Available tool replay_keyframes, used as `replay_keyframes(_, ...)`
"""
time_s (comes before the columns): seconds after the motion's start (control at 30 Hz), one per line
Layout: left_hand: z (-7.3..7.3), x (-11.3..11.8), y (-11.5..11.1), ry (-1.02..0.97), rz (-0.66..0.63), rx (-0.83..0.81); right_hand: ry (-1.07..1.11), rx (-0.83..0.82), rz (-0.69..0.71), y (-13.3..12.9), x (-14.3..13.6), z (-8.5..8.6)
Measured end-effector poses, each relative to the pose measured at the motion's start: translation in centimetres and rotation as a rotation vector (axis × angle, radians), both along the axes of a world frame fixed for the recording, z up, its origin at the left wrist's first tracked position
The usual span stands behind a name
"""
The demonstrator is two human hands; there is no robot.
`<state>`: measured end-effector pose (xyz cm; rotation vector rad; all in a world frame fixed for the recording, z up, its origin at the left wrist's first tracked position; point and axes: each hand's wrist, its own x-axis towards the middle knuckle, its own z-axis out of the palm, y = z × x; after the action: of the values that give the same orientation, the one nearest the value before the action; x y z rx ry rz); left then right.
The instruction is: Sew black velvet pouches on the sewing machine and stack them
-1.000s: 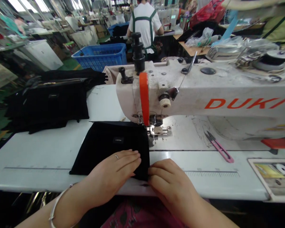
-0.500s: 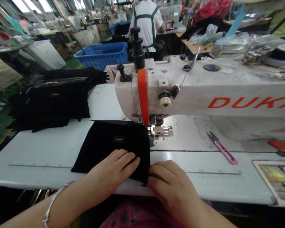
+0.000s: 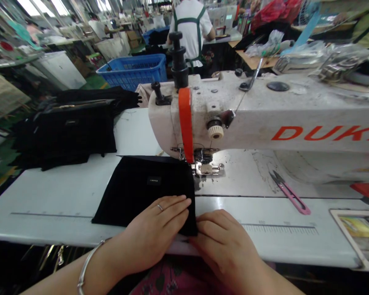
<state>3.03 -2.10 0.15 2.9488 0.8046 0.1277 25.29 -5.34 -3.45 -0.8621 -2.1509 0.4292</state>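
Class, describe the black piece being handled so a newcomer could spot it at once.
Find the white sewing machine with orange lettering. By its left end, on the pale table, lies a flat black piece with a small label. Unlike the black pile farther left, it has the left hand on top and the right hand at its right edge.

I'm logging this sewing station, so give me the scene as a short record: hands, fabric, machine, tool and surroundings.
Left hand: laid on the black fabric piece
Right hand: fingers curled at its near right corner; grip unclear
Fabric: on the white table, small label facing up
Machine: off-white sewing machine, head at the fabric's far right corner
Tool: pink snips, lying right of the fabric
Surroundings: black fabric stack at left; blue basket beyond
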Motion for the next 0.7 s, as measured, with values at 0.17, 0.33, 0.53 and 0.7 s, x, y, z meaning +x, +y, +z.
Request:
replay_keyframes(0.17, -0.4, 0.8, 0.4, -0.069, 0.043, -0.072, -0.005, -0.017, -0.016, -0.3, 0.2, -0.4)
replay_keyframes(0.33, -1.0, 0.4, 0.3, -0.142, 0.013, -0.059, -0.013, -0.014, -0.012, -0.3, 0.3, -0.7)
replay_keyframes(0.53, -1.2, 0.5, 0.1, -0.128, 0.005, -0.081, 0.0, -0.036, 0.024, -0.2, 0.3, -0.5)
replay_keyframes(0.7, -1.1, 0.5, 0.0, -0.094, 0.004, -0.116, -0.018, -0.031, -0.053, -0.2, 0.4, -0.4)
